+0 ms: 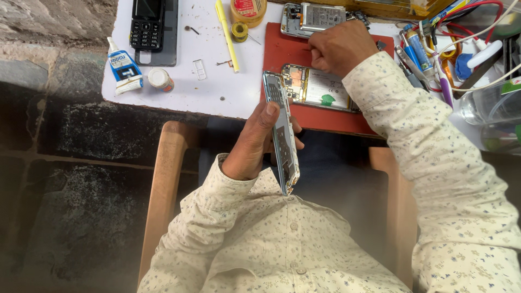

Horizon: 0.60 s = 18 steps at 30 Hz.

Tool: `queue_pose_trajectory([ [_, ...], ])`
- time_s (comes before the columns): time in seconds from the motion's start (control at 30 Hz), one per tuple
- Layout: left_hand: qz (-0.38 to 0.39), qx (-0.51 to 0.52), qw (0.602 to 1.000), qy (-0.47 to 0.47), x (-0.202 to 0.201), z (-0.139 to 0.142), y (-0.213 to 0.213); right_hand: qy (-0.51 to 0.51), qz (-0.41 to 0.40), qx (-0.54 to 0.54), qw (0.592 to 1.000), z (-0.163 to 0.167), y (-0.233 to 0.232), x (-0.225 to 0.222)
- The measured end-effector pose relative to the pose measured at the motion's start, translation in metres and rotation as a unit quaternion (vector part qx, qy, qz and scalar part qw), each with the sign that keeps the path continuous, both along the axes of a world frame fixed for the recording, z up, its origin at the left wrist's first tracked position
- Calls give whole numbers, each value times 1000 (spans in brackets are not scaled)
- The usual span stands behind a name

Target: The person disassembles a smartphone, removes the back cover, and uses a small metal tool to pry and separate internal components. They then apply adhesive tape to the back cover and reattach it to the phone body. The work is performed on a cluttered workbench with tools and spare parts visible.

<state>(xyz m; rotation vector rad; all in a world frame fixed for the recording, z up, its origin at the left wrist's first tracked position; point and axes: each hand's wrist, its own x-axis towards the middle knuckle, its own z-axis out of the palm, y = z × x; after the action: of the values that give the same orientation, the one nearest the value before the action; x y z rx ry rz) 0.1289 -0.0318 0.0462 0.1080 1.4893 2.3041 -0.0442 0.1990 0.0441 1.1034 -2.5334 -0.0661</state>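
Left hand [254, 142] clamped on phone frame [282, 133], held edge-up just below red mat [282, 51], clear of opened phone [317, 88] lying there. Right hand [339, 48] fisted on mat above that phone; contents hidden. Glue tube [124, 66] left of mat.

Bright, even daylight is falling on the white counter [179, 87], glaring slightly on its top. Below the counter, the dark stone floor [70, 179] is sitting in shadow, smearing softly and bending toward the frame's edges.
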Motion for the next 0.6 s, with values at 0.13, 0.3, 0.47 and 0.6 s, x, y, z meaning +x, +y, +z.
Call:
queue_pose_trajectory([
  [0.13,-4,1,1000,15,-3,-7,-2,-64,11,-223,973,10,13,21],
  [0.3,-1,-7,1000,23,-7,-14,1,-289,-7,-558,778,2,28,64],
  [0.47,-10,-9,1000,23,-5,-14,7,-393,9,-736,551,-22,37,105],
  [0.6,-8,-14,1000,20,-2,-12,9,-408,24,-784,468,-37,34,131],
])
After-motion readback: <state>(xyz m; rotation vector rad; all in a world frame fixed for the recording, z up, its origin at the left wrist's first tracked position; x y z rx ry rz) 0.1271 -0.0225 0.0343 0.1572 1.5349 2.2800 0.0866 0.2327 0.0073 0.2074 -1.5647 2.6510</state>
